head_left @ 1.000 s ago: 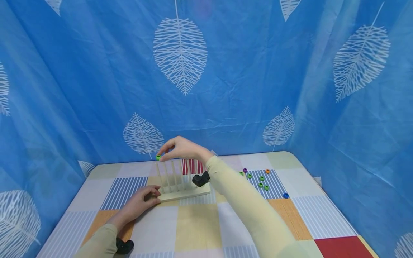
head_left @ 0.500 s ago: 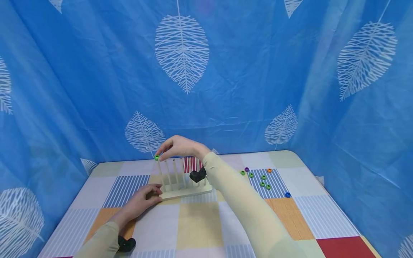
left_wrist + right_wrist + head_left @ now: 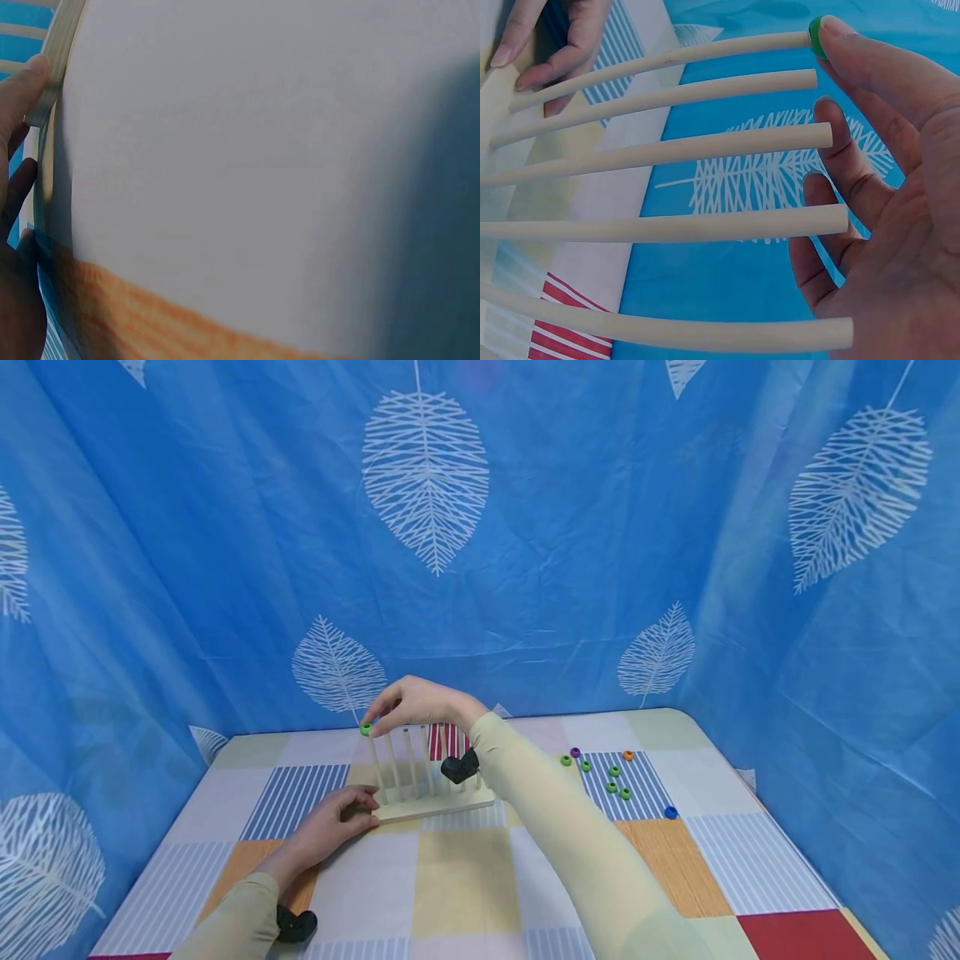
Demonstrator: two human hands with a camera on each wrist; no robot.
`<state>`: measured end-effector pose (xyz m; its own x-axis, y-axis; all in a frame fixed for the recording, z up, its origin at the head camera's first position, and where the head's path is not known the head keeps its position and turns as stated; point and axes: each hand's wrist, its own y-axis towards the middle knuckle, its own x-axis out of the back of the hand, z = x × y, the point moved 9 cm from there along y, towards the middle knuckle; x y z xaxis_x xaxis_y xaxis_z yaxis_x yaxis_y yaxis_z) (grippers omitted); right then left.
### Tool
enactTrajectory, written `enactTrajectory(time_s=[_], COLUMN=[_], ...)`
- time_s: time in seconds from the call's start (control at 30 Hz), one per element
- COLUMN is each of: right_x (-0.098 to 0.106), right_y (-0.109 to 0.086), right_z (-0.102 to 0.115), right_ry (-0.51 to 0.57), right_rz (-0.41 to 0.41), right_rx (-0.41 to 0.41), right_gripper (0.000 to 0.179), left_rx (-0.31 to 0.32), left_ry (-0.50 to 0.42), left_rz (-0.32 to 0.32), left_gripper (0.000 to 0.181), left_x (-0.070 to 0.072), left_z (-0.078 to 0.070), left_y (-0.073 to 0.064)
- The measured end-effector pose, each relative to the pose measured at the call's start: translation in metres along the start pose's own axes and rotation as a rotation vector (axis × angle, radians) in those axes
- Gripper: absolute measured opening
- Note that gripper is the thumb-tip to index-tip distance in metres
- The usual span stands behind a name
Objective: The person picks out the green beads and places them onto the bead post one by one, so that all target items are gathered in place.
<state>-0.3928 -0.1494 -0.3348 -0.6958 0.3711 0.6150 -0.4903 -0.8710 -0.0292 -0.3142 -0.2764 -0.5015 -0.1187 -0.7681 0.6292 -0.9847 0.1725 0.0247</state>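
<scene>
In the head view, a pale wooden rack point(image 3: 435, 808) with a row of upright pegs stands toward the back of the table. My right hand point(image 3: 422, 703) pinches a green bead point(image 3: 366, 729) between thumb and index finger, right at the tip of the leftmost peg point(image 3: 377, 768). The right wrist view shows that bead point(image 3: 819, 39) at the peg's end, mostly covered by the thumb, with the other fingers bent behind the pegs. My left hand point(image 3: 333, 820) grips the left end of the rack's base, its thumb point(image 3: 34, 71) on the base edge in the left wrist view.
To the right of the rack lie several green beads point(image 3: 615, 771), a purple bead point(image 3: 575, 752), an orange bead point(image 3: 628, 755) and a blue bead point(image 3: 671, 812). A patchwork cloth point(image 3: 461, 881) covers the table. Blue leaf-print curtains point(image 3: 540, 568) hang around it.
The green bead in my right hand has moved slightly left and come onto the tip of the leftmost peg. My left hand keeps its place on the base.
</scene>
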Motion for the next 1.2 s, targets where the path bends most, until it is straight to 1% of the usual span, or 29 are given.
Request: enactTrajectory(time_s=[0.33,0.5,0.6,0.7,0.8,1.0,1.2], right_x=[-0.002,-0.003,-0.002,0.001,0.005,0.011,0.021], right_y=[-0.001,-0.002,-0.003,-0.005,-0.008,-0.016,-0.029], right_z=[-0.004,-0.005,-0.004,-0.002,0.000,0.005,0.007], right_ry=[0.005,0.003,0.000,-0.003,-0.009,-0.006,-0.027], right_rz=[-0.004,0.010,0.015,0.006,-0.006,-0.023,-0.052], right_rx=[-0.008,-0.016,-0.005,0.016,0.033,0.054,0.069], right_gripper=[0.023,0.027,0.031,0.031,0.028,0.029,0.030], left_rx=[0.000,-0.006,-0.005,0.001,0.005,0.000,-0.006], left_ry=[0.005,0.005,-0.006,-0.011,-0.013,-0.008,-0.008], left_rz=[0.002,0.002,0.003,0.004,0.008,0.013,0.005], left_gripper=[0.017,0.016,0.015,0.015,0.014,0.014,0.014], left_x=[-0.002,-0.002,-0.002,-0.002,-0.001,-0.001,-0.001], left_z=[-0.001,0.000,0.000,0.000,-0.001,0.000,0.002], left_y=[0.001,0.001,0.001,0.001,0.001,0.001,0.001])
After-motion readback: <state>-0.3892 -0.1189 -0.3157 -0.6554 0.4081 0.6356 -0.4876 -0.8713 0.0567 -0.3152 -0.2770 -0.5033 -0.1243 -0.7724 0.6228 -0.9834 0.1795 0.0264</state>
